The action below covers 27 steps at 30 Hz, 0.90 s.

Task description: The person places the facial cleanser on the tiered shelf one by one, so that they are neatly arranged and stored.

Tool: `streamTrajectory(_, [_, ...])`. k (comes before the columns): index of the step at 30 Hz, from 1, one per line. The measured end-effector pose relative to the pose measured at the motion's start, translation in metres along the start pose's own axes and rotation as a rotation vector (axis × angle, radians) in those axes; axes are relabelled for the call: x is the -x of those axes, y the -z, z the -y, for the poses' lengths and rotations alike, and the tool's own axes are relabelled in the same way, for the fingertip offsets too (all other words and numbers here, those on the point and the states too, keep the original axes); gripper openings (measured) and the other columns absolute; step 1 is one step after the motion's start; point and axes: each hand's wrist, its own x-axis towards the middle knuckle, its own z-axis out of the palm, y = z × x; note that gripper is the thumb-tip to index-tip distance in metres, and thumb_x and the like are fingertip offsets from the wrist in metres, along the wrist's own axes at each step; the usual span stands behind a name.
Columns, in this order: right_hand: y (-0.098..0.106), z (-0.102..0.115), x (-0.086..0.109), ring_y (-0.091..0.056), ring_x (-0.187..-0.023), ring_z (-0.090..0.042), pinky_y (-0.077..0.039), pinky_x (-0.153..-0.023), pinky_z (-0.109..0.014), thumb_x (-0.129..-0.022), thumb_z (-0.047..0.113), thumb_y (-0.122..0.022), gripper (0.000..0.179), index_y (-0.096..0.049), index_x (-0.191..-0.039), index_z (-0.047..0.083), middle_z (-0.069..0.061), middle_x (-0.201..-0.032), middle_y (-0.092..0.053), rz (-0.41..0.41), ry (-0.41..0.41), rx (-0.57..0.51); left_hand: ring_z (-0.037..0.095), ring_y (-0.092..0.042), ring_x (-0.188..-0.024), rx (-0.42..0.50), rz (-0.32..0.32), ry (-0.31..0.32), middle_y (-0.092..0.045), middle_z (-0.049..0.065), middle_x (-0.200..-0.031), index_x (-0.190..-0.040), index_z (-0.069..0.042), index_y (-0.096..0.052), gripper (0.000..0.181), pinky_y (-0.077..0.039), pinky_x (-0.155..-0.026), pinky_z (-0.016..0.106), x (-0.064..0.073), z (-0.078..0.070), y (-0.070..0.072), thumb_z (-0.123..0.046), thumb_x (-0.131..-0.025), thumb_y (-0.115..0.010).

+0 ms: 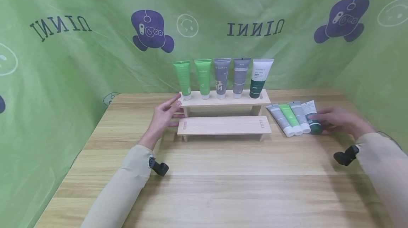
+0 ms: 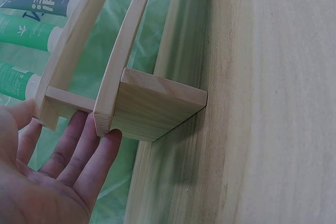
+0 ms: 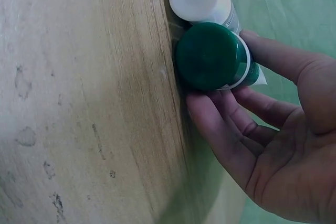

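My right hand (image 1: 342,120) pinches a white and dark green squeeze tube (image 3: 207,56) lying at the right end of a row on the table. Its thumb is on one side of the tube near the green cap, the fingers on the other. Beside that tube lie two grey tubes (image 1: 280,119) and a light green tube (image 1: 289,114), overlapping slightly. With fingers extended, my left hand (image 1: 162,116) touches the left end of a two-step wooden stand (image 1: 223,126). In the left wrist view its thumb is by the upper board and its fingertips meet the lower board (image 2: 107,98).
On the upper step several tubes stand on their caps: two green tubes (image 1: 203,77), two grey tubes (image 1: 222,75) and a white and dark green tube (image 1: 260,77). A green printed curtain (image 1: 204,1) hangs behind the wooden table (image 1: 210,192).
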Motion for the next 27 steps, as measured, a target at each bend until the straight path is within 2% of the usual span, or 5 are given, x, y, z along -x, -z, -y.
streamTrajectory(10, [0.000,0.002,0.000,-0.061,-0.094,-0.017,-0.060,-0.080,-0.036,-0.103,0.038,-0.059,0.080,-0.026,-0.144,-0.022,-0.007,-0.104,-0.065,0.006,-0.003,-0.003,0.039,-0.067,-0.109,0.006,0.010,-0.011,-0.066,0.021,-0.123,-0.146,-0.037,-0.053,0.049,-0.061,-0.082,0.050,0.002,-0.001,0.000,-0.044,-0.099,-0.063])
streamTrajectory(20, [0.002,-0.005,-0.003,-0.062,-0.093,-0.017,-0.059,-0.079,-0.036,-0.101,0.042,-0.061,0.084,-0.027,-0.144,-0.021,-0.005,-0.103,-0.067,-0.014,-0.011,-0.006,0.034,-0.069,-0.105,0.004,-0.002,0.002,-0.067,0.019,-0.121,-0.145,-0.037,-0.054,0.048,-0.061,-0.080,0.048,0.001,-0.001,-0.001,-0.045,-0.098,-0.063])
streamTrajectory(27, [0.003,-0.010,0.001,-0.062,-0.091,-0.017,-0.059,-0.078,-0.035,-0.102,0.040,-0.059,0.080,-0.029,-0.144,-0.021,-0.004,-0.101,-0.066,-0.032,0.023,-0.020,0.035,-0.069,-0.106,-0.004,-0.003,0.008,-0.066,0.019,-0.123,-0.145,-0.038,-0.053,0.048,-0.061,-0.082,0.050,0.002,-0.003,-0.001,-0.046,-0.098,-0.063])
